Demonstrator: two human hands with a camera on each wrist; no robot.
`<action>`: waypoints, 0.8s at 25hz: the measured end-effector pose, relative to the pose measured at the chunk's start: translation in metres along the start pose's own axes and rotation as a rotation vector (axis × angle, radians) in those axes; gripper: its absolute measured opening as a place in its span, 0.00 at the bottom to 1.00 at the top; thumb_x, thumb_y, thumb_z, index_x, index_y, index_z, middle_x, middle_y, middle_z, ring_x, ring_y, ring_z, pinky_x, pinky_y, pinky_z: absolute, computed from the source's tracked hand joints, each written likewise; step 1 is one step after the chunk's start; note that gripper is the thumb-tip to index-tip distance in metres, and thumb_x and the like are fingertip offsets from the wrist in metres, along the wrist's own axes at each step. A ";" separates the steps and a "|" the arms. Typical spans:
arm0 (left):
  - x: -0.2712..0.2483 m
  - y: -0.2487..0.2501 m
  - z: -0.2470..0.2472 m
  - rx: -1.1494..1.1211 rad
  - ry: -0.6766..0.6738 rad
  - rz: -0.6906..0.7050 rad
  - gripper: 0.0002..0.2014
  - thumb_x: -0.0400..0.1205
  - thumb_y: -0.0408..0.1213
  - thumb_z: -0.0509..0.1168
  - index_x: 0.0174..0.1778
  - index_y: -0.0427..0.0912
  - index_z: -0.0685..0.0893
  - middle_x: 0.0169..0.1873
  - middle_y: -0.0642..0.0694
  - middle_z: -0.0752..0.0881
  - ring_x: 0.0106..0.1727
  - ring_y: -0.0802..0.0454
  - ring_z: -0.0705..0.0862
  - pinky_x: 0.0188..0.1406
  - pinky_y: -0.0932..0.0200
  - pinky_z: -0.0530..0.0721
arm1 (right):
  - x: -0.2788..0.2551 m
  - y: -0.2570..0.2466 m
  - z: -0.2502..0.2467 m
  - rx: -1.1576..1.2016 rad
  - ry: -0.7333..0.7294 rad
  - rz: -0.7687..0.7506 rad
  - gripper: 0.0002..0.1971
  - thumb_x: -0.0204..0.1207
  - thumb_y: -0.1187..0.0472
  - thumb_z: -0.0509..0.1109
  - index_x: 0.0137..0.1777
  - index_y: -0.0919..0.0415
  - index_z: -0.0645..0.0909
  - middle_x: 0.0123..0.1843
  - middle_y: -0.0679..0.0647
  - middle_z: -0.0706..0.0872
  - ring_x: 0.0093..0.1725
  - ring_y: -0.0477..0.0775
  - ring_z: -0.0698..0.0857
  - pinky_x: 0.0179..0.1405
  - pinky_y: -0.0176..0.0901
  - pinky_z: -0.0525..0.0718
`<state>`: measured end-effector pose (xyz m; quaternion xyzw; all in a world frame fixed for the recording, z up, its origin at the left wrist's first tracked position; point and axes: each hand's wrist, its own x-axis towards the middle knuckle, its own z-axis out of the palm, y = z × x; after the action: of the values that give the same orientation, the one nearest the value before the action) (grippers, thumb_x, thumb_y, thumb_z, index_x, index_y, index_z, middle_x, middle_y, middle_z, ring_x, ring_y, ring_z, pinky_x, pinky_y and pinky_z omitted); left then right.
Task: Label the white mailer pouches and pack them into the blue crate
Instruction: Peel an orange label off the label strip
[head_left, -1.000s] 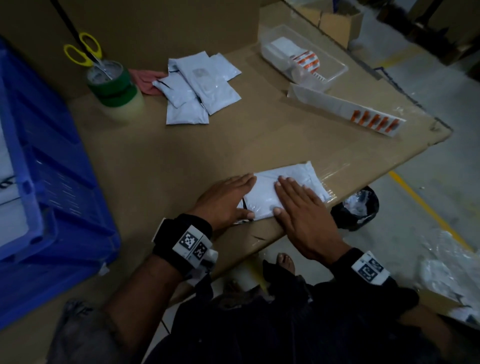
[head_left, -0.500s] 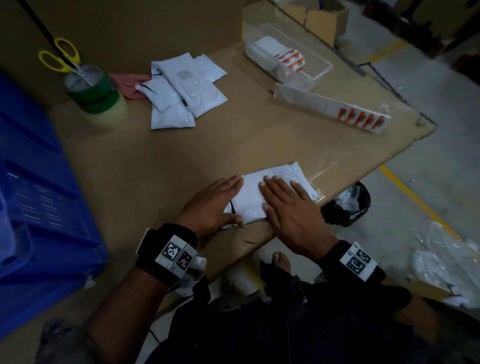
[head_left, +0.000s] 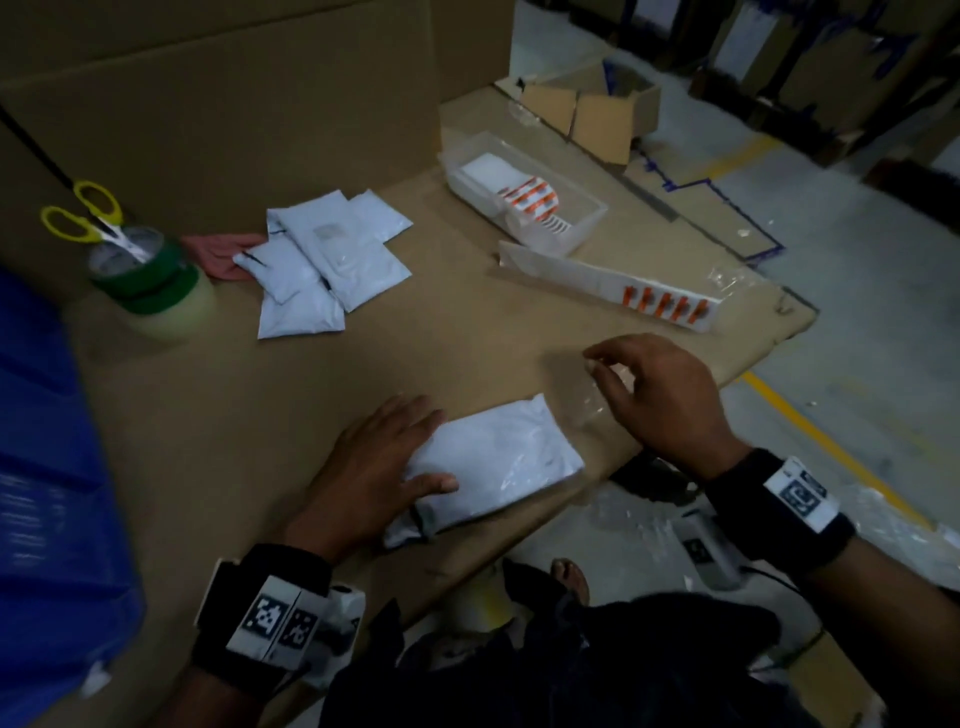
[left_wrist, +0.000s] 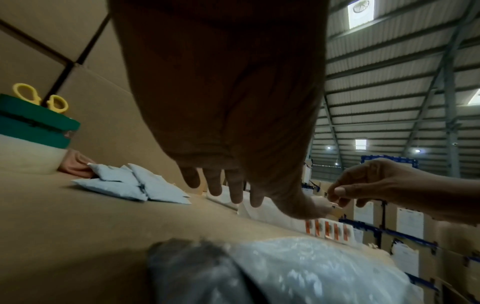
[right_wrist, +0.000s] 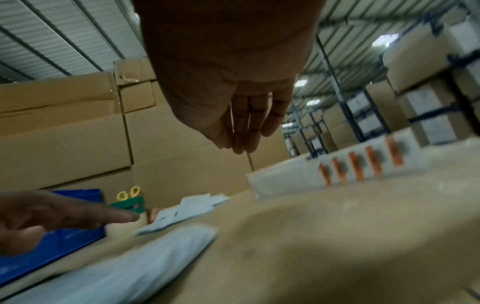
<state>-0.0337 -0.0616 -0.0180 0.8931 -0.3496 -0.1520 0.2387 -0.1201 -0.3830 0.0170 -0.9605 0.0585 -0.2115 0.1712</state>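
1. Left hand (head_left: 374, 467) lies flat on the near end of the pouch (head_left: 493, 462), fingers straight and together, thumb pressing the pouch's top face. Wrist low, palm down.
2. The pouch sits at the tabletop's (head_left: 249, 415) near edge, angled, one corner reaching toward the right edge.
3. Right hand (head_left: 660, 395) hovers above the tabletop, just past the pouch's far corner and clear of it. Fingers curl loosely, thumb and forefinger tips drawn close together; whether they pinch anything I cannot tell, the spot is blurred.
4. From the left wrist view, the right hand (left_wrist: 384, 185) hangs in the air, fingertips bunched, well above the label strip (left_wrist: 327, 228).
5. That strip (head_left: 613, 286) lies near the right edge; the label tray (head_left: 524, 202) sits behind it at the far right corner.
6. A pouch pile (head_left: 327, 270) waits at the far edge, beside the tape rolls (head_left: 150, 280) holding the scissors (head_left: 88, 218).
7. The crate (head_left: 47, 467) stands along the left edge.
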 end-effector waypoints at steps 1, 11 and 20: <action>0.010 0.008 -0.002 -0.030 0.066 0.001 0.46 0.72 0.78 0.57 0.83 0.54 0.72 0.83 0.56 0.69 0.85 0.54 0.63 0.83 0.49 0.65 | 0.009 0.012 -0.008 -0.029 0.030 0.007 0.06 0.81 0.57 0.76 0.55 0.53 0.91 0.49 0.51 0.93 0.50 0.57 0.89 0.46 0.48 0.85; 0.119 0.095 -0.006 -0.070 0.361 0.184 0.12 0.85 0.44 0.71 0.62 0.49 0.90 0.62 0.55 0.89 0.63 0.60 0.83 0.64 0.65 0.77 | 0.080 0.119 0.006 -0.517 -0.050 0.014 0.17 0.80 0.52 0.64 0.64 0.57 0.84 0.63 0.57 0.84 0.58 0.65 0.78 0.50 0.56 0.69; 0.160 0.115 0.008 -0.075 0.331 0.215 0.10 0.85 0.47 0.70 0.60 0.52 0.90 0.60 0.60 0.89 0.62 0.64 0.83 0.64 0.57 0.82 | 0.061 0.150 0.009 -0.381 0.013 0.173 0.19 0.73 0.53 0.77 0.62 0.55 0.82 0.59 0.57 0.85 0.54 0.64 0.84 0.49 0.55 0.75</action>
<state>0.0125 -0.2497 0.0196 0.8540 -0.3930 0.0104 0.3409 -0.0675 -0.5316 -0.0200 -0.9655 0.1810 -0.1873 0.0034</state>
